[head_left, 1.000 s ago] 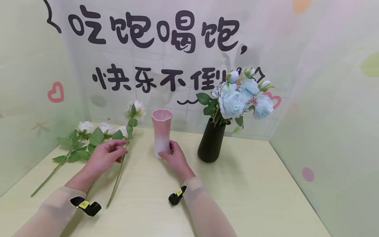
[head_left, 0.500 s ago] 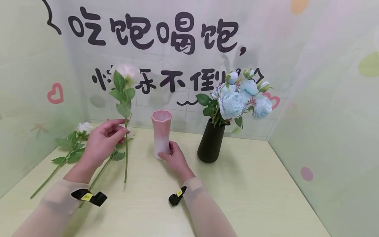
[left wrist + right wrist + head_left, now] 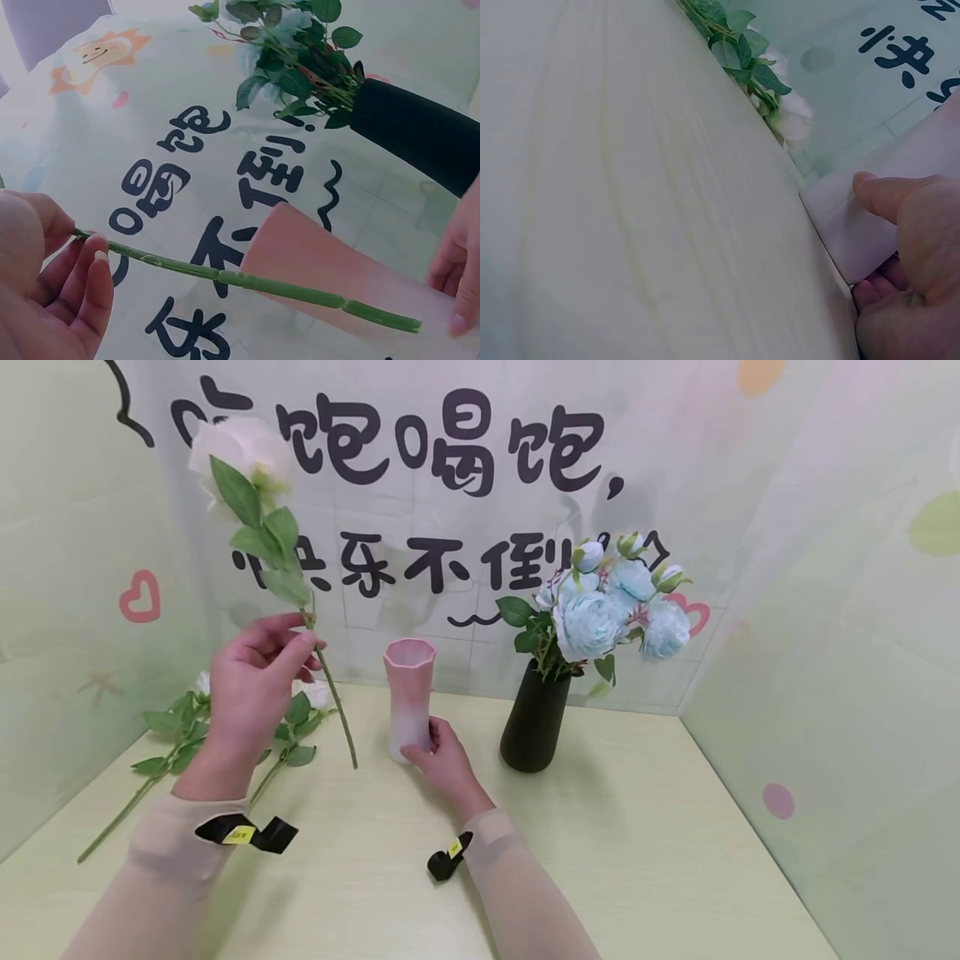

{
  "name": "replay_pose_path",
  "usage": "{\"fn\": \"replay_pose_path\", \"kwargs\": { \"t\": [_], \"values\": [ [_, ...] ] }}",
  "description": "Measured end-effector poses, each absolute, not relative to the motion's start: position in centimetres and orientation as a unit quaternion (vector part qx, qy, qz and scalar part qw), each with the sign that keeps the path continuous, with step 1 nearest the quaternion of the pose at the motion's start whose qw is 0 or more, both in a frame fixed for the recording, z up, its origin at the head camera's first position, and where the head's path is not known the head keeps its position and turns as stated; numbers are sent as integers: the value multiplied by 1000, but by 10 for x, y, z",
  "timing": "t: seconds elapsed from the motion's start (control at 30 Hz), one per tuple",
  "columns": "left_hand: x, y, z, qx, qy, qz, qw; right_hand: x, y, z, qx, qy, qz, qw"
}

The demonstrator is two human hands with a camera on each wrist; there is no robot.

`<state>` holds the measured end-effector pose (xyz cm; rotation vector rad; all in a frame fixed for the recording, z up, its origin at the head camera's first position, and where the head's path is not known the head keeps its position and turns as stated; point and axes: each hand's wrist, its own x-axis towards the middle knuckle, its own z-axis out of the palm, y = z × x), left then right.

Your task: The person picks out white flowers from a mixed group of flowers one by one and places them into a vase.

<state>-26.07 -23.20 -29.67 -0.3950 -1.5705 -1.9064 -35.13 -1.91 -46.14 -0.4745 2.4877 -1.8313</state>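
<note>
My left hand (image 3: 258,672) pinches the green stem of a white rose (image 3: 243,460) between thumb and fingers, up above the table. Its bloom leans to the upper left and the bare stem end (image 3: 382,316) slants down toward the vase. In the left wrist view that stem crosses in front of the pink vase. The pink-to-white vase (image 3: 410,693) stands upright with its octagonal mouth open at the top. Low on its right side, my right hand (image 3: 447,764) grips it, thumb in front; the right wrist view shows the thumb on the white base (image 3: 840,217).
More white roses (image 3: 176,735) with leafy stems lie on the left of the table (image 3: 660,860), partly behind my left arm. Right of the pink vase stands a black vase (image 3: 535,718) holding pale blue flowers (image 3: 592,622). A printed backdrop closes off the rear.
My left hand has raised the white rose from the table, its bloom swinging up and left while the stem end swings right toward the vase. My right hand stays on the vase.
</note>
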Motion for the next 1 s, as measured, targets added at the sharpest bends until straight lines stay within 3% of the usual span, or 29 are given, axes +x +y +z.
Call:
{"fn": "replay_pose_path", "kwargs": {
  "t": [0.5, 1.0],
  "values": [
    [-252, -207, -270, -162, -497, -731, 439, -351, -20, -461, -151, 798, -584, 11],
    [-250, -195, -258, -119, -465, -732, 484, -351, -21, -460, -133, 806, -577, 14]
  ]
}}
